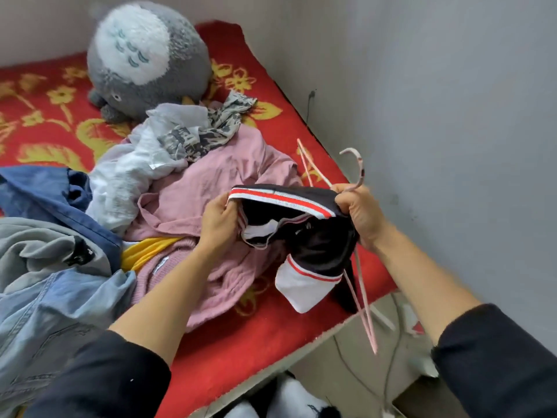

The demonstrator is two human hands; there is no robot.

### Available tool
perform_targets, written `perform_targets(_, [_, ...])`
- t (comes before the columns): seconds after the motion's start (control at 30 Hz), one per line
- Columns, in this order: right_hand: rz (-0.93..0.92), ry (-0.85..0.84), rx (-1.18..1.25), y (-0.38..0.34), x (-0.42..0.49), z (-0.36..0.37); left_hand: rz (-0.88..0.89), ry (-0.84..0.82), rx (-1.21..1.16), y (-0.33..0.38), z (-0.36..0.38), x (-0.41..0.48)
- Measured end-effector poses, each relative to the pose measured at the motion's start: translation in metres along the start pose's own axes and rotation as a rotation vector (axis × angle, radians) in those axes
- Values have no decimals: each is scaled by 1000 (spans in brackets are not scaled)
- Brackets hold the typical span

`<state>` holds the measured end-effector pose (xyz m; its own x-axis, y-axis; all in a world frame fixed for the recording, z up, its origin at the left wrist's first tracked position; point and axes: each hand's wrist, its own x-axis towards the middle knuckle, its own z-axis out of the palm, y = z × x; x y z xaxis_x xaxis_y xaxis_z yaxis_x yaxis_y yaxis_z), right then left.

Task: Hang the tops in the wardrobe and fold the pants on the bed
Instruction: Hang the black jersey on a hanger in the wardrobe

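I hold a black top (316, 239) with a red-and-white striped collar and white cuffs above the bed. My left hand (218, 220) pinches the collar's left end. My right hand (360, 211) grips the collar's right end together with a pink wire hanger (358, 173), whose hook sticks up and whose lower bars hang down past the bed's edge. Under the top lies a heap of clothes: a pink garment (211, 182), a white one (129, 176), a camouflage-print one (208, 131), blue denim (45, 309) and a grey piece (36, 242).
The bed has a red blanket with yellow flowers (45, 116). A large grey plush toy (144, 55) sits at the back. A grey wall (437, 116) runs along the right side. Floor with cables shows at the lower right (361, 366).
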<state>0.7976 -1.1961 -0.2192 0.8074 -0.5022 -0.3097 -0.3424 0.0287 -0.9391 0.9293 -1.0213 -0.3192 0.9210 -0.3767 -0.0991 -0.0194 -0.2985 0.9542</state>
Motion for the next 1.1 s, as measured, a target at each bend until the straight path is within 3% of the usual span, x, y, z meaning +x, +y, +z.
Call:
perform_targets(0.07, [-37,11,31,-26,2,-7,109,80,65,28,-13,2])
perform_targets(0.17, [-101,-30,143,-66,-3,-8,249,212,434,57,-40,1])
perform_targets(0.23, [-173,-72,174,-92,-10,-6,109,196,605,59,-59,2])
perform_targets(0.27, [-212,-87,173,-105,-13,-6,-49,187,564,60,-69,2])
perform_targets(0.3, [-245,-95,163,-115,-16,-6,-221,169,375,65,-76,2])
perform_targets(0.37, [-287,-79,82,-133,-20,-6,-433,132,-169,85,-86,0])
perform_targets(0.43, [-302,-7,-29,-144,-17,-5,-433,123,-451,113,-97,1])
perform_targets(0.57, [-257,184,-130,-153,-2,-12,-274,-15,-596,173,-132,-2])
perform_targets(0.67, [-191,243,-181,-149,10,-13,-204,-94,-442,203,-150,-9])
perform_targets(0.83, [-189,29,-305,-127,20,7,-188,114,-143,219,-145,-20])
perform_targets(0.97, [-245,6,-93,-131,19,26,-231,137,-38,215,-134,-24])
perform_targets(1.1, [-370,-17,209,-153,9,34,-165,135,127,207,-124,-27])
